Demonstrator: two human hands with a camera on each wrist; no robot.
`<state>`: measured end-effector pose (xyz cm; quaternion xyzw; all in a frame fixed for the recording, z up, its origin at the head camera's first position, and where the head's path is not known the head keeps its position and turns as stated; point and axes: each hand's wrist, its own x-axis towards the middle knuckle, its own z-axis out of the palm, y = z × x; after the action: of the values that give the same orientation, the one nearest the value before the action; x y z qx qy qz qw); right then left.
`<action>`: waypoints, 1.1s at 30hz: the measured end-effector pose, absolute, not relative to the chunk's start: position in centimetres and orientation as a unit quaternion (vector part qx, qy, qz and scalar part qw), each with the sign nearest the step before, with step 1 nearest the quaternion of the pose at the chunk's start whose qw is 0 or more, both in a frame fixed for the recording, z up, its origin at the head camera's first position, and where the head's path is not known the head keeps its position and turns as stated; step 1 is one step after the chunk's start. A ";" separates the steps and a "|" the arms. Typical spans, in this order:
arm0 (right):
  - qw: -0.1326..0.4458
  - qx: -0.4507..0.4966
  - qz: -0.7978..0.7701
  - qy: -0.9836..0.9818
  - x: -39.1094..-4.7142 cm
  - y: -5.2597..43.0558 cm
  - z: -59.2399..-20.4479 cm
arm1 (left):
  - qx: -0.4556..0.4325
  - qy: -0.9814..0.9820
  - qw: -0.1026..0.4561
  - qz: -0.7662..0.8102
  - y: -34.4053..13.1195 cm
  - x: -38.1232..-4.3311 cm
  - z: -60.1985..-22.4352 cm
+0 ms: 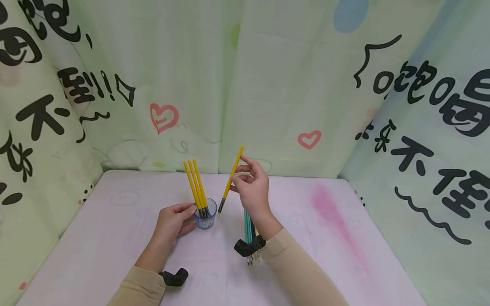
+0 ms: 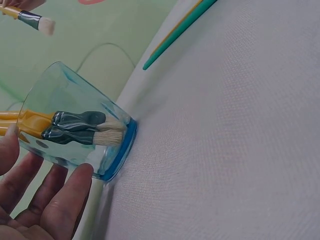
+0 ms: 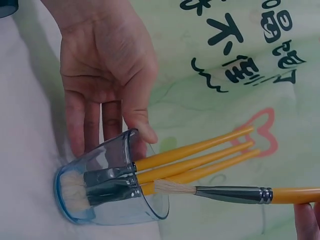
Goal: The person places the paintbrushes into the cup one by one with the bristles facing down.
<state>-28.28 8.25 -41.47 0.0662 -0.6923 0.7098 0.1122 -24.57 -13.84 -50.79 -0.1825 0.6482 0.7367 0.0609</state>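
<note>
Left hand [image 1: 174,222]: thumb and fingers hold the clear cup [image 1: 205,223].
Right hand [image 1: 252,185]: pinches a yellow paintbrush [image 1: 231,180] outside the cup.
Three yellow brushes [image 1: 196,187]: in the cup, bristles down.
Green-handled brushes [image 1: 247,228]: on the table [image 1: 298,242], below the right hand.

A green curtain [image 1: 268,85] hangs at twelve o'clock, black lettering [image 1: 40,112] at nine, a red heart [image 1: 164,119] at ten and a blue patch [image 1: 351,16] at one; a pink smear [image 1: 337,216] marks the tabletop [image 1: 134,204] at four.
</note>
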 end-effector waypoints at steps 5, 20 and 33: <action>0.118 0.073 0.714 -0.686 -28.5 7.2 -41.4 | -0.180 0.648 0.062 0.738 -13.8 -24.6 -50.8; 0.124 0.089 0.696 -0.702 -29.2 5.3 -43.6 | -0.175 0.645 0.058 0.742 -13.8 -24.3 -50.5; 0.102 0.095 0.665 -0.733 -30.0 4.8 -45.3 | -0.181 0.644 0.062 0.741 -13.8 -24.4 -50.5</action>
<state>-30.00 4.77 -45.33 0.0952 -0.7334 0.6653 0.1020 -24.39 -13.77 -50.48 -0.1810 0.6438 0.7409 0.0621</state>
